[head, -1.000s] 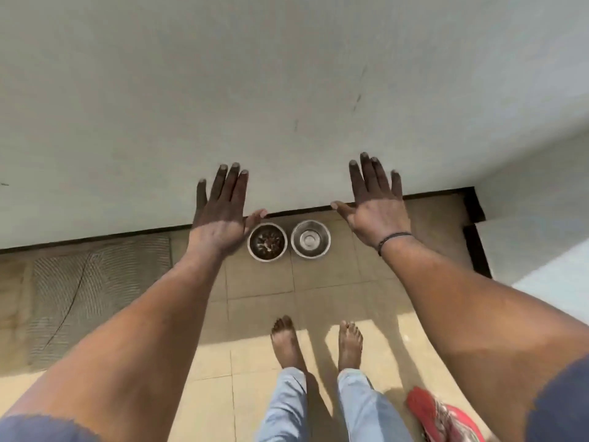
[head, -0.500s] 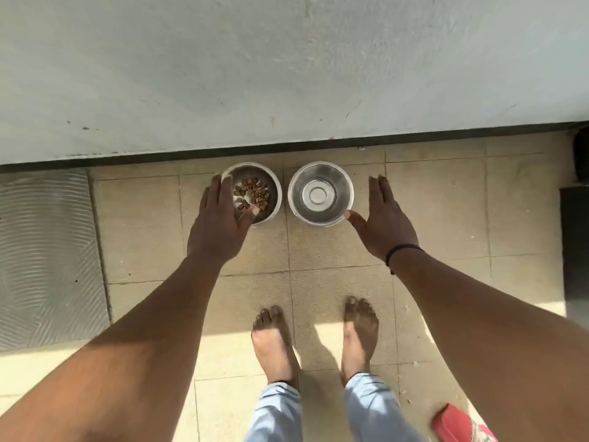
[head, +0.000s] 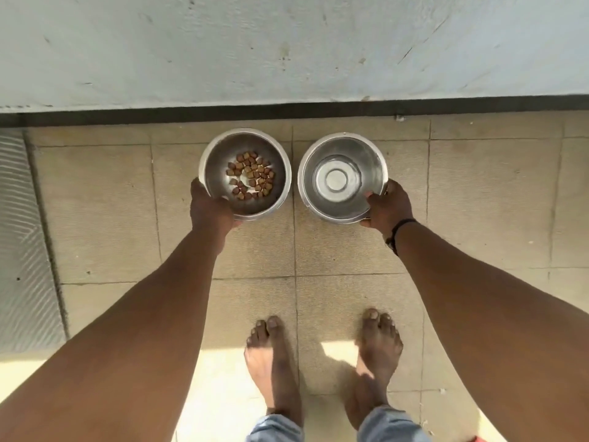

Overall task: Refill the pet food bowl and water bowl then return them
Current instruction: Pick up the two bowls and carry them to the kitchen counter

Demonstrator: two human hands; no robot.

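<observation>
Both hands now gripping bowl rims: left hand (head: 210, 212), food bowl (head: 216, 161), right hand (head: 387, 208), water bowl (head: 369, 154)

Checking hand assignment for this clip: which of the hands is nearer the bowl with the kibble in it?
Left. The left hand grips the near-left rim of the kibble bowl. The right hand grips the near-right rim of the other bowl, which stands between it and the kibble bowl.

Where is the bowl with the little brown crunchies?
In the head view, the food bowl is left of the water bowl, near the wall. The left hand grips its near rim.
</observation>
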